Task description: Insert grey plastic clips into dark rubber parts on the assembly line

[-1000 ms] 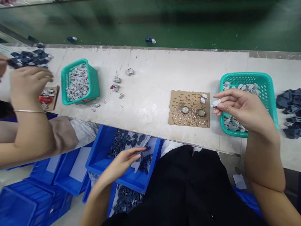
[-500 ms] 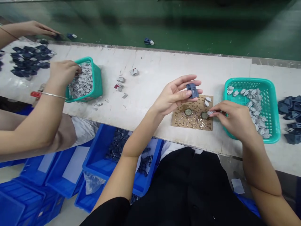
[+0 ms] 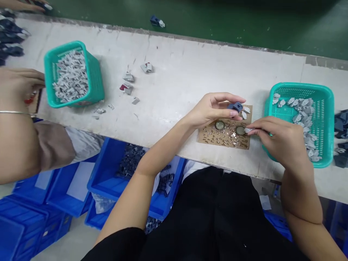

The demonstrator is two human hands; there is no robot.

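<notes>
My left hand (image 3: 217,108) pinches a dark blue plastic part (image 3: 235,106) between thumb and fingers, above the back of a brown cardboard sheet (image 3: 203,137). My right hand (image 3: 280,137) is closed on a small light grey plastic piece (image 3: 247,130), held at the edge of a bottle cap (image 3: 240,130) with something shiny inside. A second bottle cap (image 3: 220,125) sits to its left on the cardboard. Glossy drops and streaks cover the sheet. Two loose grey pieces (image 3: 245,111) lie at its back right, just beyond my left fingertips.
A green basket (image 3: 328,127) of grey pieces stands right of my right hand, with dark blue parts (image 3: 341,125) beyond it. Another green basket (image 3: 96,81) stands left, near a co-worker's hand (image 3: 21,81). A joined part (image 3: 157,21) lies on the green surface behind the table.
My left hand has moved right and turned the dark blue part, now closer to my right hand. My right hand stays by the right cap. The co-worker's hand has left the left basket.
</notes>
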